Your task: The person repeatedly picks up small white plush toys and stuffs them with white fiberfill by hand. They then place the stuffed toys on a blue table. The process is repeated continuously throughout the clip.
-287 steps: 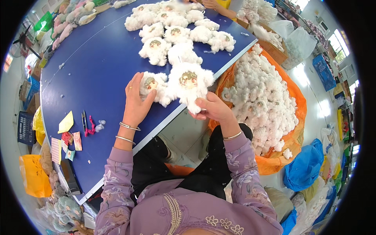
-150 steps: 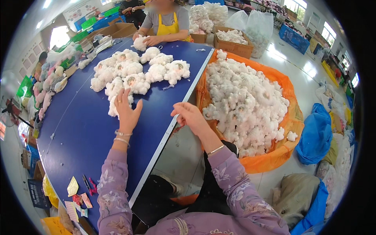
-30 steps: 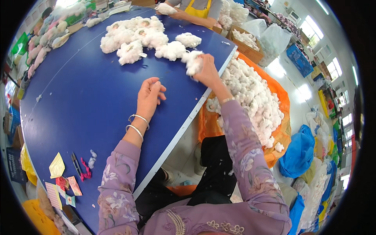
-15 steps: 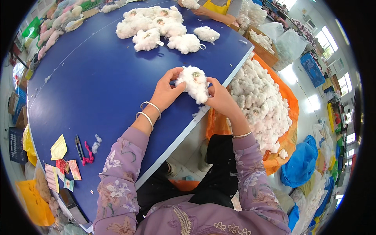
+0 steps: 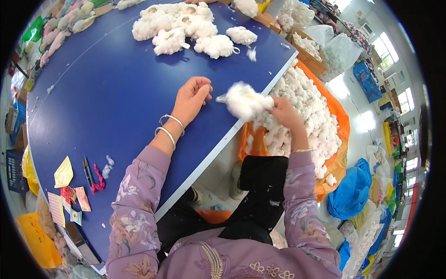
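Note:
My right hand (image 5: 287, 114) pinches one end of a white fluffy plush piece (image 5: 246, 101), which hangs over the table's edge and is smeared by motion. A small pale tab or loop sticks out at its far left end. To the left of it, apart from the plush piece, my left hand (image 5: 190, 98) is raised above the blue table (image 5: 116, 107) with its fingers curled in and nothing visible in them. Several similar white plush pieces (image 5: 200, 29) lie grouped at the far side of the table, two with white loops showing.
An orange sack (image 5: 343, 125) full of white plush pieces (image 5: 309, 109) stands right of the table edge. Dark-handled snips (image 5: 87, 171), a pink cord (image 5: 98, 180) and paper scraps lie at the table's left. Across the table, another person's arm (image 5: 264, 17) shows near a white fluffy piece.
My left hand has let go of the plush piece and moved slightly left and up. My right hand has drawn the piece rightward. The other person's hand has moved right with a white piece.

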`<state>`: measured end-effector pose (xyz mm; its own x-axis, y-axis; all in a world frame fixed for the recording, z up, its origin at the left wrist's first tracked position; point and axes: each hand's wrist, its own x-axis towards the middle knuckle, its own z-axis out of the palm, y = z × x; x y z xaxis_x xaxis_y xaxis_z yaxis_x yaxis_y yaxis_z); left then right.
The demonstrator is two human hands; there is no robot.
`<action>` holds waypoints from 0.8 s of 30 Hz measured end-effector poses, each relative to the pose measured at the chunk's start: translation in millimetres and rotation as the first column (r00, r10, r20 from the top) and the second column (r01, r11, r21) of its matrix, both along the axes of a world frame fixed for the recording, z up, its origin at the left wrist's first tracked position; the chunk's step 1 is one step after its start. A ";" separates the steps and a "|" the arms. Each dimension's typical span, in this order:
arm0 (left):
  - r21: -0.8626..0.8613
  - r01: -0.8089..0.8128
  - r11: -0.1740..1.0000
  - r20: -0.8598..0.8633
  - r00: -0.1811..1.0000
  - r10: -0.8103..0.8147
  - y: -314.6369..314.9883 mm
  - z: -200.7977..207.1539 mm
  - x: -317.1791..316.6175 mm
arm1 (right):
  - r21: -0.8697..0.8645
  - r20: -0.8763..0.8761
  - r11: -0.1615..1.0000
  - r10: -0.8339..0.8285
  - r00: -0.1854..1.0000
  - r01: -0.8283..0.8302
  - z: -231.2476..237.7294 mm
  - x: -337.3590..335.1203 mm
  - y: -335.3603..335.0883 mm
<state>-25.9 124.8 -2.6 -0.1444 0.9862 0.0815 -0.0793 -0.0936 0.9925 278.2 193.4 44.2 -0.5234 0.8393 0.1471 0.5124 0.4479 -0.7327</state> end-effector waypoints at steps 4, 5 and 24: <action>0.018 0.043 0.999 -0.010 0.999 -0.043 -0.3 0.1 -1.6 | -0.193 -0.740 0.980 -0.110 0.663 -0.052 11.3 7.3 -11.4; 0.015 0.043 0.999 -0.019 0.999 -0.043 0.2 1.2 -1.4 | -0.139 -0.618 0.990 -0.055 0.784 -0.040 9.8 8.0 -11.4; 0.022 0.068 0.997 0.057 0.996 -0.069 -4.8 6.2 -2.5 | -0.139 -0.897 0.984 -0.172 0.406 0.109 9.6 -31.0 -19.1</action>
<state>-28.5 120.0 3.7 -0.0818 0.9922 0.0944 -0.1436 -0.1054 0.9840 247.1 174.4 53.8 0.0123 0.9098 0.4149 -0.4076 0.3834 -0.8288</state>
